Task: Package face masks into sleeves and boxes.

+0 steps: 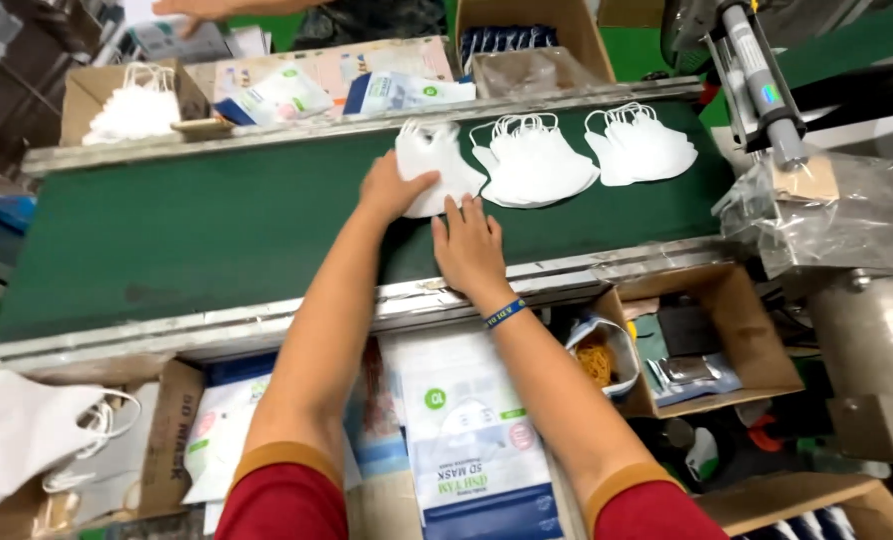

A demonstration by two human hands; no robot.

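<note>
both hands work on the green conveyor belt (217, 230), which serves as the landmark here. the left hand (395, 188) lies on the nearest stack of white masks (437, 165), fingers curled over its lower left edge, so it grasps or pins the stack rather than lifting it; the masks sit flat on the belt, near its far rail. the right hand (467, 245) rests open and flat on the belt just beside that stack, fingertips touching its lower edge, holding nothing, seemingly squaring the pile. a blue wristband (505, 313) sits on that wrist. two more mask stacks, a middle one (535, 165) and a far one (645, 150), lie further right along the belt, spaced apart, ear loops bunched toward the far rail.

below the belt's near rail, printed mask pouches (472, 440) lie within easy reach. beyond the far rail, a cardboard box of loose masks (132, 105) stands.

another person's hand (192, 10) is cut off at the top edge. the machine (767, 80) at the belt's right end is only partly visible, and the contents of the small box (702, 350) under it are hard to make out.
</note>
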